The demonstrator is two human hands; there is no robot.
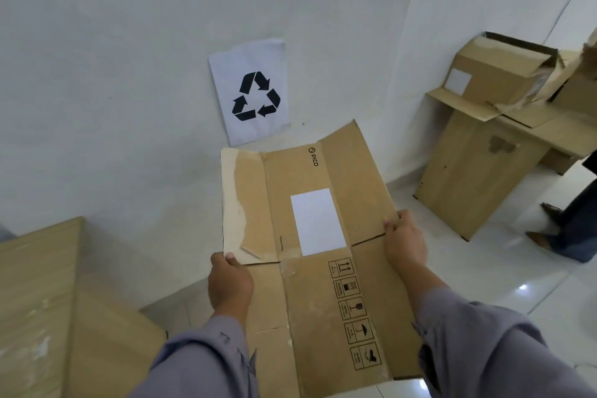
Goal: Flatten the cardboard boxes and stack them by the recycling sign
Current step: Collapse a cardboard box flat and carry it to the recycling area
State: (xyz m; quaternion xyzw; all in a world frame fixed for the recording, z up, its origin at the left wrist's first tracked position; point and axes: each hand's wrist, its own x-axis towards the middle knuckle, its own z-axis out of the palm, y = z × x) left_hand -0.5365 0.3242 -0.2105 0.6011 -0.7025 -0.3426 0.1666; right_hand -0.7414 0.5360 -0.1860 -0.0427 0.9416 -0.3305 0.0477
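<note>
flattened box (319, 255): was held at centre frame, flaps spread, just below the recycling sign (250, 92) on the wall.
left hand (230, 283): fingers were clamped on the left edge.
right hand (405, 241): fingers were clamped on the right flap.
risk: loose flaps could be folded or slip when released; unflattened boxes (504, 74) were left at upper right.

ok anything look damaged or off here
Yes: the flattened box's far left flap has its brown facing torn away, leaving a pale patch. The recycling sign on the wall hangs tilted and wrinkled.
</note>
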